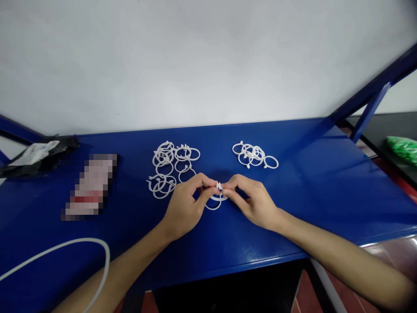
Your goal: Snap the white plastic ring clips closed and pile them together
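Note:
Over the middle of the blue table, my left hand (188, 205) and my right hand (252, 201) meet fingertip to fingertip. Both pinch the clasp ends of a white plastic ring (224, 198), which looks like a shower curtain ring; its loop is partly hidden by my fingers. Just below shows another white loop (213, 208); whether it is held or lies on the table I cannot tell. Beyond my left hand lies a loose pile of white rings (164, 168), several with their ends apart. A smaller cluster of rings (251, 159) lies beyond my right hand.
At the left of the blue table (309, 182) lie a blurred-out flat object (94, 178) and a black plastic bag (48, 154). A white cable (81, 240) curves over the lower left. Blue frame posts (371, 111) stand right, with a green bag (404, 150) beyond.

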Available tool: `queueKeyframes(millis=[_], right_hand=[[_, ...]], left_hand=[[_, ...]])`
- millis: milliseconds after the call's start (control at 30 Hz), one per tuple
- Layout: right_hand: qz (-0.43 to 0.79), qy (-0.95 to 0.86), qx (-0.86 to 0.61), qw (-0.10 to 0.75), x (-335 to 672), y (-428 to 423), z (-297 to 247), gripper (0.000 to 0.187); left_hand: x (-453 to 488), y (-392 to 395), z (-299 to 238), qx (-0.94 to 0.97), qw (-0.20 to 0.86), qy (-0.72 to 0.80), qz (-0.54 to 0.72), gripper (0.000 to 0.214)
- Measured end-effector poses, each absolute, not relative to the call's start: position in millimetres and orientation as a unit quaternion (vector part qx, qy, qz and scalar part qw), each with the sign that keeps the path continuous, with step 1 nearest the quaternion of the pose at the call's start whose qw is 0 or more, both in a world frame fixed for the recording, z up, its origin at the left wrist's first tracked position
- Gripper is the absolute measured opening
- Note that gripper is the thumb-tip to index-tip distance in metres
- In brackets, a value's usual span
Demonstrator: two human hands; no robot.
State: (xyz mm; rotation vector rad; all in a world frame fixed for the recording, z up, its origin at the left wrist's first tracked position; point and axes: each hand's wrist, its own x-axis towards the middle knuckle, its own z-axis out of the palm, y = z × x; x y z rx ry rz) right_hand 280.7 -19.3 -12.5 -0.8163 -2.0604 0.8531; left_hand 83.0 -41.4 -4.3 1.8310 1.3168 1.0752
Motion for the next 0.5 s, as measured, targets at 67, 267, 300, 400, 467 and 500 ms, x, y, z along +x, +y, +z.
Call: queueKeyframes(millis=[67, 267, 300, 400, 467, 500], right_hand=[[0.319, -0.818, -0.299, 0.373, 281, -21, -13, 0.009], [0.27, -0.854, -0.254, 0.364, 283, -21, -11, 0.007], [0.261, -0.856, -0.252, 0.367, 284, -19, -10, 0.007], [0.2, -0.865, -0.285, 0.36, 292, -5, -6, 0.007], [0.134, -0.86, -0.346, 0.35, 303, 8, -4, 0.011], [0.103, -0.848, -0.384, 0.349, 310, 16, -4, 0.014]], left_hand=[[85, -45, -6, 0.71, 0.28, 0.494, 0.416, 0.01], [86, -48, -10, 0.774, 0.176, 0.445, 0.415, 0.011], [85, -46, -9, 0.783, 0.16, 0.438, 0.41, 0.009], [80, -40, -11, 0.811, 0.094, 0.443, 0.369, 0.013], [76, -35, -16, 0.829, 0.053, 0.459, 0.315, 0.021], [74, -34, -19, 0.837, 0.039, 0.466, 0.285, 0.023]])
